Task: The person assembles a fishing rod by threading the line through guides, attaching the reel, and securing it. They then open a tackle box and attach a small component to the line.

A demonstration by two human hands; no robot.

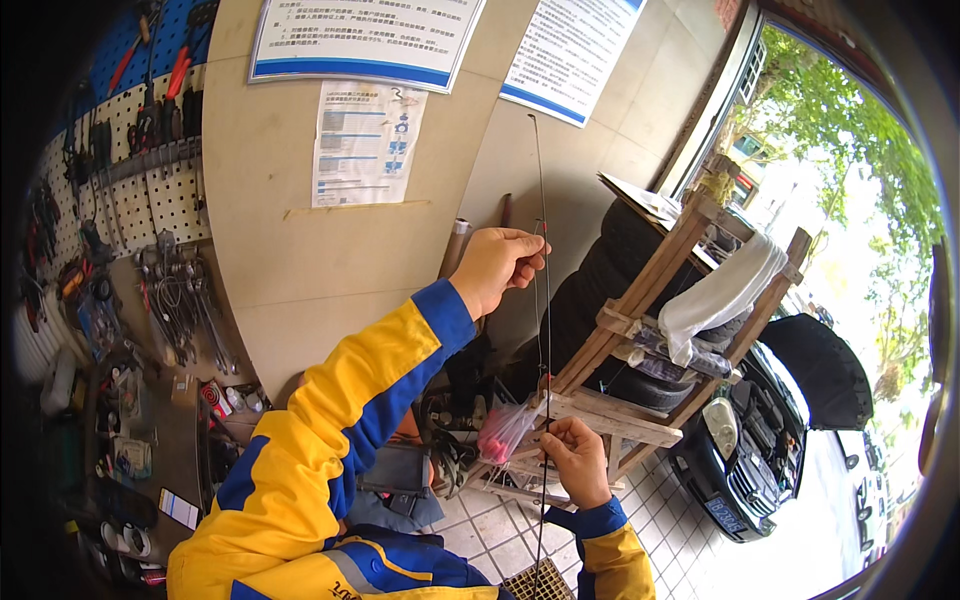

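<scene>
A thin black fishing rod (542,320) with small red bands and a fine line beside it stands nearly upright in front of me. My left hand (503,266) is raised at its upper part, thumb and fingers pinched on the rod or its line by a red band. Lower down, my right hand (577,458) pinches the rod's darker section between thumb and fingers. The thin tip rises above my left hand, in front of the wall. The rod's lower end runs down past the bottom edge of the view.
Behind the rod stand stacked black tyres (585,300) and a wooden rack (640,425) with a white cloth (722,290). A clear bag (507,430) holds something red. Tools hang on a pegboard (130,195) at left, above a cluttered bench (180,440). Outside, a dark car (750,450) has its bonnet raised.
</scene>
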